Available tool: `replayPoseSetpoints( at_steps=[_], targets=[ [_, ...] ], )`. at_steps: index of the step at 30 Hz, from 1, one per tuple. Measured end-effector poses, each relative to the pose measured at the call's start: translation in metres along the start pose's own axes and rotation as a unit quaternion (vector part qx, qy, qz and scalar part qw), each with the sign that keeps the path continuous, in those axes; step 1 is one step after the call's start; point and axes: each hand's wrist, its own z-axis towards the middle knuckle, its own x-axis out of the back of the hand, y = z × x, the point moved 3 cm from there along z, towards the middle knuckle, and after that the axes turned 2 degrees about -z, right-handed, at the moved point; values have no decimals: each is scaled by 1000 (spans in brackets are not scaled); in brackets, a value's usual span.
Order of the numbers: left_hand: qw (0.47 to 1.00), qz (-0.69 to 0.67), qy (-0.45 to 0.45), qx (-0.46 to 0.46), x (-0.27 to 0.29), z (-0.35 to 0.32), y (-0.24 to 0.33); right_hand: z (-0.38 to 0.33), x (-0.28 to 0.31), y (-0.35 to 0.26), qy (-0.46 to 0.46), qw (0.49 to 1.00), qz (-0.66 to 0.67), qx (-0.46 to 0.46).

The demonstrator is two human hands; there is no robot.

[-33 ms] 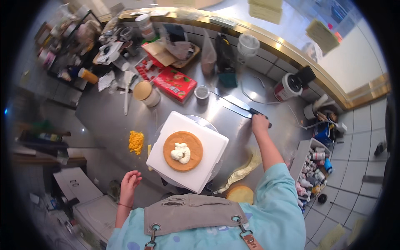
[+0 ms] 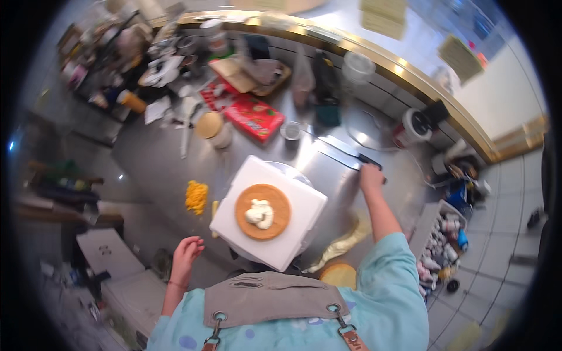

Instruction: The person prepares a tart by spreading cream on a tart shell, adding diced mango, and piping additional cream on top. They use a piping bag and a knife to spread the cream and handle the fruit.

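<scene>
A white square board (image 2: 304, 216) lies on the steel counter (image 2: 158, 169) right in front of me. On it rests a round brown cake layer (image 2: 280, 217) with a dollop of white cream (image 2: 259, 213) in its middle. My right hand (image 2: 371, 176) reaches out to the right of the board, fingers closed on the black handle of a long flat-bladed knife (image 2: 333, 149) that lies on the counter. My left hand (image 2: 186, 253) hangs low at the counter's near-left edge, fingers apart and holding nothing. A small heap of yellow diced fruit (image 2: 196, 196) sits left of the board.
A cream-coloured piping bag (image 2: 342, 243) and another round cake layer (image 2: 338, 274) lie near my right elbow. A red box (image 2: 255, 117), a lidded tub (image 2: 211, 127), a small cup (image 2: 290, 130) and crowded utensils fill the counter's far side. A crate of bottles (image 2: 445, 245) stands at the right.
</scene>
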Motion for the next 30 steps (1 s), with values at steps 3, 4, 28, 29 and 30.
replayPoseSetpoints(
  at_steps=[3,4,28,29,30],
  targets=[
    [999,26,-31,-16,3,1,10,0,-5,10,6,999,40,23],
    [999,36,-37,-16,2,2,12,1,-13,15,27,997,34,56],
    [924,236,-254,-162,4,137,32,-366,224,-116,64,956,274,-86],
    [907,256,-250,-222,-7,147,28,-374,230,-125,103,951,278,-94],
    [885,274,-246,-286,-19,151,30,-382,233,-129,114,954,252,-113]
  ],
)
